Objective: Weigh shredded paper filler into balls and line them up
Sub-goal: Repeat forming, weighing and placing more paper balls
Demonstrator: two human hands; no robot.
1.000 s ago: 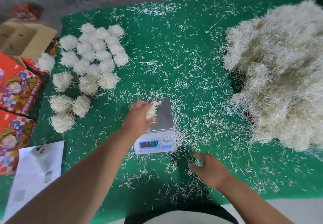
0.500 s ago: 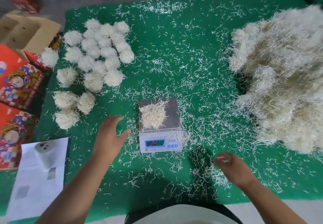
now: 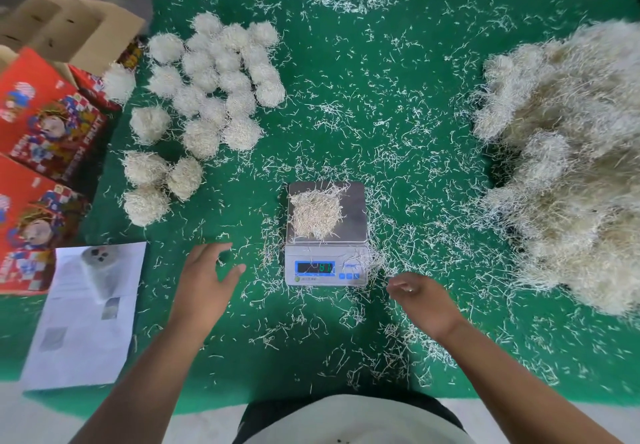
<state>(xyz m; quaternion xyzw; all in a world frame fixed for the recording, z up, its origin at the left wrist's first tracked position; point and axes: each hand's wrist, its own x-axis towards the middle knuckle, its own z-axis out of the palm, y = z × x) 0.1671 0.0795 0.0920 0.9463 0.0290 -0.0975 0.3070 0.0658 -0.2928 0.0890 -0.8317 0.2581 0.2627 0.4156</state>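
One filler clump [image 3: 316, 217] on scale [image 3: 353, 222]

Red printed cartons [image 3: 41, 132], a brown cardboard box [image 3: 74, 30] and a printed sheet [image 3: 86, 315] lie left.

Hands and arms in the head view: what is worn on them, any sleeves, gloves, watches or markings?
Both forearms are bare up to the frame edge: no sleeves, gloves or watch show. The left hand has nothing on it. The right hand shows a small bright spot near its fingers; ring or paper shred, I cannot tell. A white top shows at the bottom edge.
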